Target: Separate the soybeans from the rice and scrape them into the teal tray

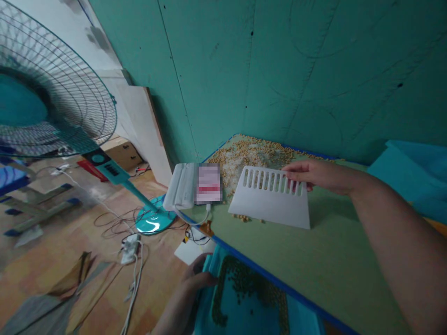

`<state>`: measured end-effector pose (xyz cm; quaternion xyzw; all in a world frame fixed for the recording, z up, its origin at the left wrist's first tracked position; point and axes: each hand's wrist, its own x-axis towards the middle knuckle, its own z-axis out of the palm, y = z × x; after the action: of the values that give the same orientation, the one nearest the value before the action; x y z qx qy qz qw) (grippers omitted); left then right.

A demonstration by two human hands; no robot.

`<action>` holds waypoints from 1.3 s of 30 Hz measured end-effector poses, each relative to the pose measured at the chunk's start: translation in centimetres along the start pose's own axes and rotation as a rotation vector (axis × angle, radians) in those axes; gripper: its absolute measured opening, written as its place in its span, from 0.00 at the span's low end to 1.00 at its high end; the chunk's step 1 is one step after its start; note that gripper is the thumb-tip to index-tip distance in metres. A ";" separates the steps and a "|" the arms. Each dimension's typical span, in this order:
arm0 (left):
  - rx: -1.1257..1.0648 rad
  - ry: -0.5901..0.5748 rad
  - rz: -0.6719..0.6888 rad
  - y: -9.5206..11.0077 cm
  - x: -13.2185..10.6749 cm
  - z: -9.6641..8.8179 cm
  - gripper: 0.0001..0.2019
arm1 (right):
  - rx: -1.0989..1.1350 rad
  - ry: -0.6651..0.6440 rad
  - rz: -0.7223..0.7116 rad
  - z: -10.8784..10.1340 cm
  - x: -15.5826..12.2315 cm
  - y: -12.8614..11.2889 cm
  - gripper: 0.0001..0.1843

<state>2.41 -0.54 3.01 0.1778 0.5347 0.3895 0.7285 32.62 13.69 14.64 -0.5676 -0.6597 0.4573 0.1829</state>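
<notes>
Person's right hand grips white slotted scraper by its upper right corner, over green tabletop beside scattered soybeans; left hand clasps rim of turquoise bin.

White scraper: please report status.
Right hand: holding white scraper by slotted end. Left hand: on rim of blue bin. Beans at scraper's lower edge; white device further left.

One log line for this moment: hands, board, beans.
right hand: gripping slotted white board over table; left hand: gripping rim of blue bin; beans: on table, more in bin
</notes>
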 end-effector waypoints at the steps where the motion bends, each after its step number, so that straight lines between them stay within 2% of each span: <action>1: -0.005 -0.002 -0.009 0.2 -0.2 0.2 0.22 | -0.004 -0.004 0.000 0.0 0.0 0.0 0.17; 7: -0.088 -0.068 -0.003 1.0 -1.5 0.8 0.20 | -0.030 -0.041 -0.005 0.1 0.1 0.3 0.21; 11: -0.110 -0.085 0.027 1.1 -2.0 0.8 0.17 | -0.014 -0.090 0.029 0.3 0.1 0.5 0.19; 18: -0.095 -0.020 -0.007 1.3 -1.6 0.7 0.22 | -0.011 -0.177 0.056 0.9 -0.4 -0.4 0.16; 27: -0.092 -0.047 0.036 1.0 -1.2 0.5 0.21 | -0.093 -0.332 0.074 1.3 -0.8 -1.2 0.13; 32: -0.046 -0.019 0.061 2.3 -1.0 -0.2 0.23 | -0.117 -0.394 0.055 2.0 -0.6 -1.4 0.11; 36: -0.012 -0.017 0.100 3.6 -1.2 -0.8 0.22 | -0.125 -0.425 0.040 2.5 -0.4 -1.4 0.11; 39: -0.009 -0.019 0.115 3.7 -1.3 -0.8 0.21 | -0.110 -0.432 0.047 2.7 -0.5 -1.5 0.11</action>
<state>0.08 0.74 6.05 0.2087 0.5148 0.4313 0.7109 29.88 12.24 14.65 -0.4806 -0.6943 0.5356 -0.0047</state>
